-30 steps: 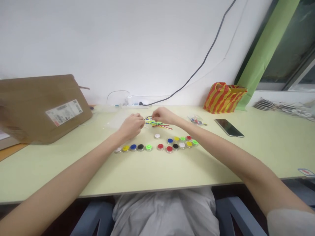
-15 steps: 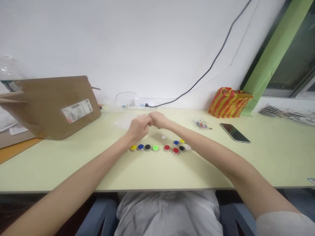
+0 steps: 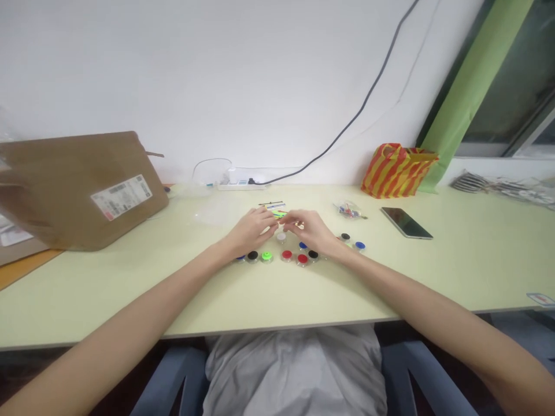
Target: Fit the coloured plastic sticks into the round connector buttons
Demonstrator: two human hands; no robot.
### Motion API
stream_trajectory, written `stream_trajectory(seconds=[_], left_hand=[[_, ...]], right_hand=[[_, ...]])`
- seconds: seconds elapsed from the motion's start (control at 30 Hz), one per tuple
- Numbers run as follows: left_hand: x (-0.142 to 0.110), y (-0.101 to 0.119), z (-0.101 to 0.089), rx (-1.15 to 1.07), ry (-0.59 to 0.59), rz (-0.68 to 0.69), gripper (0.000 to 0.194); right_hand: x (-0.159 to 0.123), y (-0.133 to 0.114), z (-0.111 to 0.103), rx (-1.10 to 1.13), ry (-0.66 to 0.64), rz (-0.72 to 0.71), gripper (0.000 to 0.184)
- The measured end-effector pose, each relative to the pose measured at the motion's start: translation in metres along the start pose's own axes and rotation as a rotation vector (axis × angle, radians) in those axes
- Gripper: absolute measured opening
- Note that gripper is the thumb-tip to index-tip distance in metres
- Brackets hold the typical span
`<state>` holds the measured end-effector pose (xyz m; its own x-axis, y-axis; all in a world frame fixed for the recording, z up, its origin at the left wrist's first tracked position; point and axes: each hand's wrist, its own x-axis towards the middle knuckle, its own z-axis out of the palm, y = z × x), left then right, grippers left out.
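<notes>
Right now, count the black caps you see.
3: one black cap left of the green cap, another right of the nearer red cap, a third beside the far-right blue cap. The left hand and right hand may hide more.

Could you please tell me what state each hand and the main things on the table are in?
Left hand, fingers bent, grip unclear
Right hand, fingers curled, grip unclear
Sticks, lying loose, partly hidden
Discs, coloured faces up, some hidden
Phone, lying flat, screen dark
Bag, standing upright
Box, label facing outward
Power strip, plugs inserted
</notes>
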<state>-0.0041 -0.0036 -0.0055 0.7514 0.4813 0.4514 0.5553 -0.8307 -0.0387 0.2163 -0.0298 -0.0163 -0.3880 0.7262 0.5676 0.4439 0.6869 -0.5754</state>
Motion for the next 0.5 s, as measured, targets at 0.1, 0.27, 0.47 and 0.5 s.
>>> stream_trajectory(seconds=[0.1, 0.27, 0.47, 0.5], left_hand=[[0.001, 0.001, -0.004, -0.027, 0.012, -0.014, 0.027], [0.000, 0.003, -0.008, -0.080, 0.003, -0.060, 0.022], [0.000, 0.002, -0.010, -0.102, -0.089, -0.053, 0.024], [0.000, 0.001, -0.010, -0.102, -0.107, -0.050, 0.025]], right_hand=[[0.000, 0.001, -0.001, 0.117, 0.043, 0.007, 0.015], [0.000, 0.006, -0.003, 0.036, 0.061, -0.043, 0.011], [0.004, 0.018, -0.002, -0.270, -0.020, -0.218, 0.017], [0.005, 0.019, -0.002, -0.287, -0.040, -0.222, 0.017]])
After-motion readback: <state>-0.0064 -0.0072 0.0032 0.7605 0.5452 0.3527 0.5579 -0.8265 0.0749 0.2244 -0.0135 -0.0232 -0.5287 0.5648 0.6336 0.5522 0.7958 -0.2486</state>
